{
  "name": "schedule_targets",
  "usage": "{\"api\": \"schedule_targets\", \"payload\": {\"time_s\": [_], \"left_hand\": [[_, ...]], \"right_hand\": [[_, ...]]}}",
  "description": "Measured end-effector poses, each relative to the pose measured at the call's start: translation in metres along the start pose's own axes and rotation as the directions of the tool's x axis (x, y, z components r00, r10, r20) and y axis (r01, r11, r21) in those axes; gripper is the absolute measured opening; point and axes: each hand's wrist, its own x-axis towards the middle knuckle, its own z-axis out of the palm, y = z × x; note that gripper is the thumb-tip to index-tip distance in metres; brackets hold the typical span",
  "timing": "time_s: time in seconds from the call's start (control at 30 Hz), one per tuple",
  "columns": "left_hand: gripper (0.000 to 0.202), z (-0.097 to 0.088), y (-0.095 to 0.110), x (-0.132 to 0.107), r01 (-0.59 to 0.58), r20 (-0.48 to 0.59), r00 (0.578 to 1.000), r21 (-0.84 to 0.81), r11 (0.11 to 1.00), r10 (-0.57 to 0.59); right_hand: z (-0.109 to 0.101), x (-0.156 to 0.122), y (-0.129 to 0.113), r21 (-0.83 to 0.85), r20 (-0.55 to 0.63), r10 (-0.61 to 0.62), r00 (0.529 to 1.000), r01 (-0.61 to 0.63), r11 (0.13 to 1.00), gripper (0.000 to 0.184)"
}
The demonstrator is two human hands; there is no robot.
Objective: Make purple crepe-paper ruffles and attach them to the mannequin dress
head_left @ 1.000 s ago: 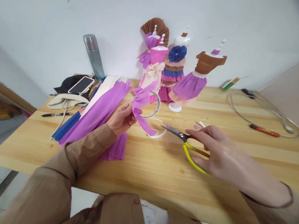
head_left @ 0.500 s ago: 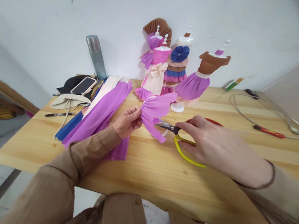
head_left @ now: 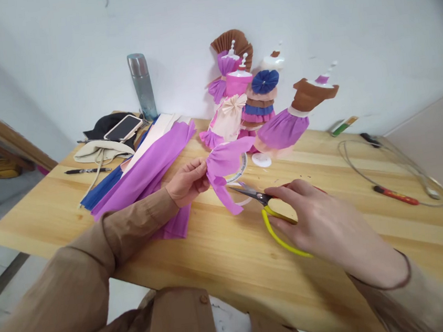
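I see left hand (head_left: pixel 185 180) pinching purple crepe paper (head_left: pixel 225 168) | right hand (head_left: pixel 322 219) gripping scissors (head_left: pixel 265 206) | paper likely soft, tears easily; hold near gathered edge

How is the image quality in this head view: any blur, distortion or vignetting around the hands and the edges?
Head view: soft, even light with only faint shadows; wide-angle bending curves the pale wooden table edge; dark vignette at the right corners; the right hand on the yellow-handled scissors is slightly smeared, while the left hand pinching the purple crepe paper piece looks sharper.
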Motion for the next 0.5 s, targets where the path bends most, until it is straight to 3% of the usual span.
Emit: {"api": "schedule_targets", "payload": {"time_s": [0.13,0.23,0.4,0.5], "left_hand": [[0.043,0.002,-0.004,-0.002,0.017,0.046,0.999,0.026,1.000,-0.018],[0.044,0.003,-0.003,-0.003,0.009,0.039,0.999,0.034,0.999,-0.010],[0.045,0.001,0.003,0.001,-0.007,-0.006,1.000,0.023,1.000,0.007],[0.045,0.000,0.006,0.003,-0.013,-0.026,1.000,0.027,1.000,0.013]], "right_hand": [[-0.001,0.005,-0.010,-0.080,0.006,-0.044,0.999,0.044,0.996,0.035],[0.004,0.003,-0.003,-0.071,0.054,-0.025,0.998,0.029,0.997,0.031],[0.021,-0.012,0.035,-0.024,0.116,0.144,0.983,-0.142,0.990,0.026],[0.034,-0.024,0.062,0.058,0.144,0.238,0.961,-0.248,0.967,0.034]]}}
